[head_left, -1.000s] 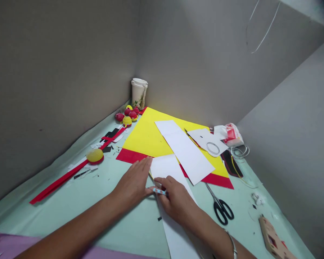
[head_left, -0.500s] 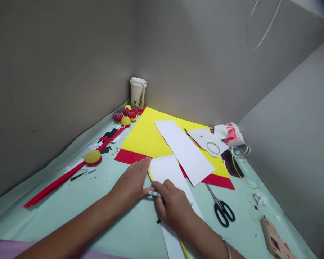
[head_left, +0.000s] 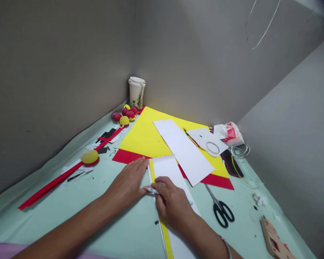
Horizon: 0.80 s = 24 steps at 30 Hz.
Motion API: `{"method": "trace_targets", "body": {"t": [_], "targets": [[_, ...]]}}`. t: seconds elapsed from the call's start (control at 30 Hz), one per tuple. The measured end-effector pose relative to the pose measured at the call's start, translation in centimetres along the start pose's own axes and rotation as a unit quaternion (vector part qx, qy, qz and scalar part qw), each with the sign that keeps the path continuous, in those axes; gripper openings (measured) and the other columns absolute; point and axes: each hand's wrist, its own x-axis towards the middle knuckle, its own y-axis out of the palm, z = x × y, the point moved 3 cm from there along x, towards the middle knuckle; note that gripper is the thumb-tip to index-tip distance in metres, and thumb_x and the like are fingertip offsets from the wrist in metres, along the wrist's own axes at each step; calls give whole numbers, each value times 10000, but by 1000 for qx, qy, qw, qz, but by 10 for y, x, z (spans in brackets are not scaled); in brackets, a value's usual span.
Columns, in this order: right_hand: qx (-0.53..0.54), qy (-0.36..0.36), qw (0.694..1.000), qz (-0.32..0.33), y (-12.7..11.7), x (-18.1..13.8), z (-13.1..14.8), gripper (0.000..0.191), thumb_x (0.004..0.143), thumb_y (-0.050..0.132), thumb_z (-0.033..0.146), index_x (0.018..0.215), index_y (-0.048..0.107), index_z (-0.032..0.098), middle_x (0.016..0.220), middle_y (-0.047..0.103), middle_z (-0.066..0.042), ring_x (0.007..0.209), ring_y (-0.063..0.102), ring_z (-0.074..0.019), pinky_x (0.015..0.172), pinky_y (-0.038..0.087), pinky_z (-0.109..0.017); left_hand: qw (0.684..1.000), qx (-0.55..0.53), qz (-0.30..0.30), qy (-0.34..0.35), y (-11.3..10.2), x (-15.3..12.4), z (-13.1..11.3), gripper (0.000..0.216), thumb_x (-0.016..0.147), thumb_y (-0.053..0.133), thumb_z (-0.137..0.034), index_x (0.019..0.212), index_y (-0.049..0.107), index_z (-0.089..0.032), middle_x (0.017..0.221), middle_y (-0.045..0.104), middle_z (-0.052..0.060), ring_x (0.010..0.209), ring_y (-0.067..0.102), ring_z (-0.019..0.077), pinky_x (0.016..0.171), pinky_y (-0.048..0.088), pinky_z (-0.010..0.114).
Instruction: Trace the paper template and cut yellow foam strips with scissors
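Observation:
Before me lies a long white paper strip (head_left: 166, 168), with a narrow yellow strip (head_left: 166, 235) running lengthwise near its left edge. My left hand (head_left: 131, 177) rests by the far left edge, fingers stretched out together and thumb reaching toward my right hand. My right hand (head_left: 172, 201) is closed around a slim light blue patterned pen-like tool (head_left: 153, 191), just above the yellow strip. One end of the tool is near my left thumb; the other shows past my right hand. My right palm and forearm hide part of the white paper.
Scissors (head_left: 221, 210) lie at right, beyond them a beige tool (head_left: 274, 239). Behind are a yellow sheet (head_left: 140, 138), a white sheet (head_left: 183, 151) and a silver ring (head_left: 213, 148). A red strip (head_left: 51, 184), several red-yellow balls (head_left: 124, 121) and a white cup (head_left: 136, 92) stand left and back.
The yellow strip shows wider and straighter now, with a white margin on its left; before, only a thin curved yellow edge showed. Both hands stay almost in place.

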Motion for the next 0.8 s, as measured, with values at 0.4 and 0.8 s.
{"method": "trace_targets", "body": {"t": [0.4,0.8], "targets": [[20,-47,999,1,2,3,-2,490,817,493,85,1277,567,237,1384,554,-40,1198,578,-187,996,492,-333,998,53,-30,10,-10,-5,-9,450,760,590,-296,1183,562,-148,1312,568,182,1252,483,361,1024,388,506],[101,-70,992,21,-12,13,1,550,792,448,18,1252,585,288,1290,619,-1,1209,556,-138,1007,460,-279,991,-17,-19,133,-5,-3,-13,368,832,522,-186,1196,573,-193,1286,608,106,1184,544,247,1001,435,428]]}}
